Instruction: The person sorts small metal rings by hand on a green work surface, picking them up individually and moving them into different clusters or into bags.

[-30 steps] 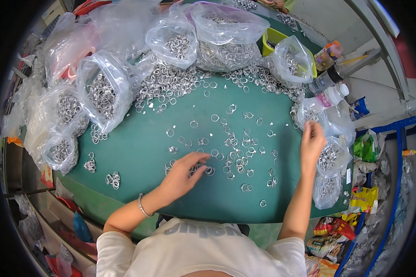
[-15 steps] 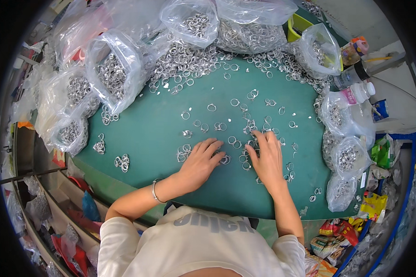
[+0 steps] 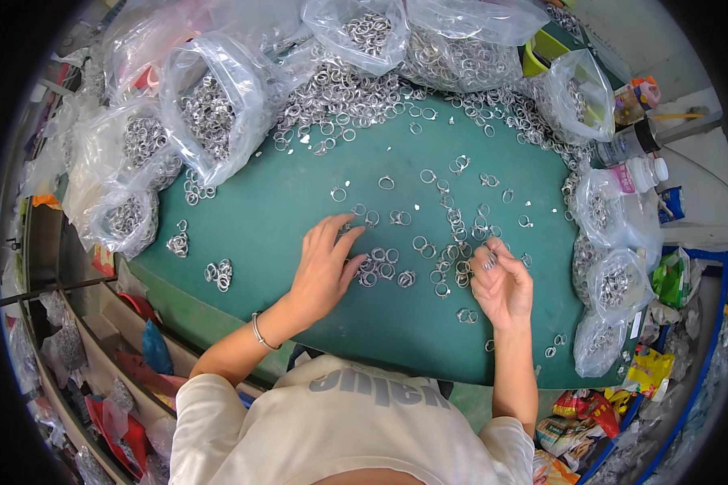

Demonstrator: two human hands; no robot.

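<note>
My right hand (image 3: 503, 289) is raised a little over the right part of the green tabletop, palm turned up, with a silver ring (image 3: 491, 260) pinched in its fingers. Left of the middle, my left hand (image 3: 319, 263) reaches over the table with fingers and thumb apart. Its fingertips are at a small ring, which they partly hide. Beside its thumb lies a cluster of rings (image 3: 378, 267). Another group of rings (image 3: 453, 263) lies just left of my right hand, and single rings (image 3: 387, 183) are scattered farther off.
Clear plastic bags full of rings (image 3: 209, 117) line the far and left edges, with a heap of loose rings (image 3: 332, 97) between them. Smaller bags (image 3: 611, 279) stand along the right edge, near a white bottle (image 3: 645, 173). Two small ring piles (image 3: 218, 275) lie at left.
My right hand has lifted off the rings and turned palm up, now with a ring in its fingers. My left hand has moved left and away from the near cluster, uncovering it.
</note>
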